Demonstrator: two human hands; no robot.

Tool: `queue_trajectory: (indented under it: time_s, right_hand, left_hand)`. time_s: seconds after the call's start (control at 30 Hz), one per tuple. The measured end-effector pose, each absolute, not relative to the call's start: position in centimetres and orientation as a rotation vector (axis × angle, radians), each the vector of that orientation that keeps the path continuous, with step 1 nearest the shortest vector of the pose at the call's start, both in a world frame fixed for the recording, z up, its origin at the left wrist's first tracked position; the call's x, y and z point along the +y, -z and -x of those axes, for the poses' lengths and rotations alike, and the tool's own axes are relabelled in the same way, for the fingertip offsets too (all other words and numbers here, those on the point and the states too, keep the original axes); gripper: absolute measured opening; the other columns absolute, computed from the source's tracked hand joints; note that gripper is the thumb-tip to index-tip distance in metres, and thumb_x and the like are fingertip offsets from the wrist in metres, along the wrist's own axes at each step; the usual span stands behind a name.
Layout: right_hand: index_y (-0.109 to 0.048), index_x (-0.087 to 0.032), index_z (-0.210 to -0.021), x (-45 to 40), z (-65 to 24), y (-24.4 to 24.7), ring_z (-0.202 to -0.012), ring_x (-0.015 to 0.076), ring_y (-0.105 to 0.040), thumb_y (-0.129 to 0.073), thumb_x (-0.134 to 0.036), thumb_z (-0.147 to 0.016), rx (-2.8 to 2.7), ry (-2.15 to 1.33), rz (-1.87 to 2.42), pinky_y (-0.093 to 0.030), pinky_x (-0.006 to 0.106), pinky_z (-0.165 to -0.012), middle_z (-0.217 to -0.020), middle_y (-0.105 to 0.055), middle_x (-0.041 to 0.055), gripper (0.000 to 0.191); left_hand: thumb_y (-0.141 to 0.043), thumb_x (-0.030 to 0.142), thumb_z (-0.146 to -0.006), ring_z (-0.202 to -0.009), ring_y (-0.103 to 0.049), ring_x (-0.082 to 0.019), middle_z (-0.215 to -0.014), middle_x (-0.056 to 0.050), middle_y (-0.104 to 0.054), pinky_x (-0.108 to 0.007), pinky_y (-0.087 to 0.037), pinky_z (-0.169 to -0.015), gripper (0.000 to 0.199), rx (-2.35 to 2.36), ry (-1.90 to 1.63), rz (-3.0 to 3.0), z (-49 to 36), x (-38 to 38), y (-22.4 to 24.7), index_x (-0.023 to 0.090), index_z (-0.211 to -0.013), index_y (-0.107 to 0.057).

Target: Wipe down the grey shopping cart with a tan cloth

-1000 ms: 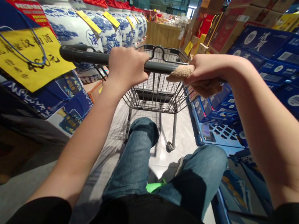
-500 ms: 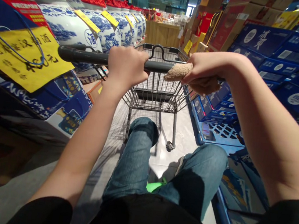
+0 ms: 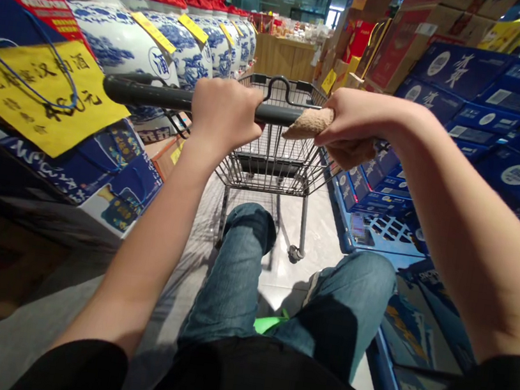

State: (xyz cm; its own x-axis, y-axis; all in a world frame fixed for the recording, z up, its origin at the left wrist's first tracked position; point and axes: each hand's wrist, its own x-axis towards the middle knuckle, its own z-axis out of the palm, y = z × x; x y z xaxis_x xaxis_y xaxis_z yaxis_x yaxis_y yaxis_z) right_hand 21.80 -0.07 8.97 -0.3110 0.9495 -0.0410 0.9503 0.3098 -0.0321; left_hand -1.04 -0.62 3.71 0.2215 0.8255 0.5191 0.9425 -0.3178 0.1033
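My left hand (image 3: 225, 116) is closed around the dark handle of a wire shopping cart (image 3: 158, 95). My right hand (image 3: 351, 127) grips the same handle further right, with a fuzzy tan cloth (image 3: 311, 125) bunched between the palm and the bar. The cart's empty-looking wire basket (image 3: 272, 158) stands ahead of the handle, partly hidden behind my hands. Below it, my knees in blue jeans (image 3: 241, 263) show close behind the cart's frame.
Blue-and-white porcelain jars (image 3: 122, 40) with red cloth tops line the left, above a yellow price sign (image 3: 44, 94). Blue cartons (image 3: 461, 71) on a blue pallet (image 3: 385, 232) stand to the right. Brown cardboard boxes (image 3: 406, 48) and a wooden counter (image 3: 283, 59) lie ahead.
The jars and cartons have slid slightly outward past the cart. Both hands stay on the handle, and the cloth remains in my right hand.
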Motion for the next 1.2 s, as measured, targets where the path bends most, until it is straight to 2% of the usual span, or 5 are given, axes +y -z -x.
queue_trajectory:
  time_s: [0.1, 0.3, 0.57, 0.8, 1.2]
  right_hand:
    - [-0.065, -0.017, -0.079, -0.2, -21.5, -9.1, -0.064, 0.0155, -0.053, -0.071, -0.034, -0.081, 2.535, 0.148, -1.783, -0.039, 0.031, -0.061, -0.07, -0.061, 0.0047, 0.018]
    - [-0.071, -0.022, -0.116, -2.6, -20.1, -5.4, -0.095, 0.0318, -0.065, -0.06, -0.045, -0.09, 2.582, -0.74, -2.063, -0.047, 0.038, -0.072, -0.101, -0.075, 0.0149, 0.036]
    - [-0.072, -0.018, -0.089, 1.0, -21.3, -8.8, -0.074, 0.023, -0.065, -0.082, -0.042, -0.075, 2.57, 0.11, -1.788, -0.045, 0.032, -0.065, -0.075, -0.068, 0.0052, 0.03]
    - [-0.07, -0.013, -0.109, -2.1, -20.2, -4.1, -0.097, 0.0299, -0.067, -0.055, -0.035, -0.095, 2.731, -0.85, -2.059, -0.043, 0.038, -0.082, -0.103, -0.074, 0.0173, 0.031]
    - [-0.072, -0.015, -0.091, 1.0, -21.1, -8.3, -0.075, 0.0196, -0.064, -0.082, -0.038, -0.074, 2.712, 0.107, -1.806, -0.046, 0.03, -0.066, -0.076, -0.066, 0.003, 0.03]
  left_hand:
    - [-0.058, 0.055, -0.074, -0.116, -0.057, -0.042, -0.085, -0.008, -0.076, -0.051, -0.034, -0.084, 0.05, -1.685, 0.757, 2.294, 1.2, -0.7, -3.7, 0.032, -0.114, -0.078]
    - [-0.059, 0.057, -0.069, -0.115, -0.056, -0.04, -0.078, -0.006, -0.074, -0.05, -0.032, -0.085, 0.049, -1.698, 0.743, 2.293, 1.2, -0.6, -3.8, 0.035, -0.108, -0.079]
    - [-0.06, 0.052, -0.077, -0.114, -0.06, -0.039, -0.087, -0.008, -0.075, -0.048, -0.034, -0.085, 0.043, -1.694, 0.707, 2.261, 1.1, -0.7, -3.8, 0.031, -0.109, -0.079]
    - [-0.063, 0.051, -0.082, -0.112, -0.061, -0.037, -0.095, -0.009, -0.079, -0.046, -0.038, -0.087, 0.044, -1.66, 0.671, 2.213, 1.0, -0.4, -3.6, 0.025, -0.115, -0.079]
    - [-0.063, 0.053, -0.083, -0.119, -0.06, -0.041, -0.118, -0.009, -0.077, -0.053, -0.043, -0.096, 0.059, -1.507, 0.703, 2.359, 1.8, -0.6, -3.8, 0.028, -0.136, -0.069]
